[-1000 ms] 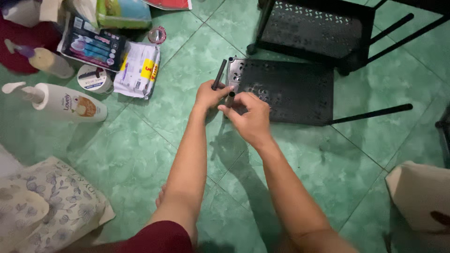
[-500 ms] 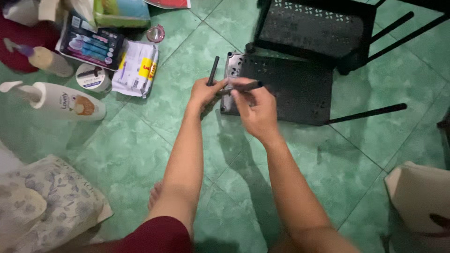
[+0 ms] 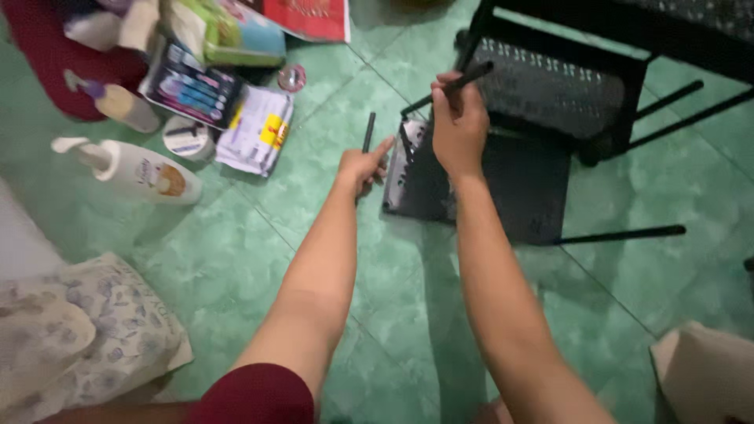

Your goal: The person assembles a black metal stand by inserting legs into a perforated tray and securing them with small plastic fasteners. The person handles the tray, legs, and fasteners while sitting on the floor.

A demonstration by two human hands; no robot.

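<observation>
My left hand (image 3: 363, 166) grips a short black rod (image 3: 368, 131) that stands upright above the green tiled floor (image 3: 259, 259). A second black rod (image 3: 449, 88), held slanted, is in my right hand (image 3: 458, 126), raised over the corner of a flat black perforated metal shelf panel (image 3: 518, 184). The panel lies on the floor, its near-left corner bracket (image 3: 402, 161) just right of my left hand. Both forearms reach forward from the bottom of the head view.
A black metal rack (image 3: 597, 86) with legs stands behind the panel. At the left lie a white pump bottle (image 3: 133, 169), a small round tin (image 3: 188, 137), packets and boxes (image 3: 255, 129). A floral cloth (image 3: 86, 330) is at lower left, a beige bag (image 3: 707, 373) at lower right.
My hands, which were together at the panel's corner, have parted. The right hand has lifted a rod up and away; the left hand has dropped left with the other rod.
</observation>
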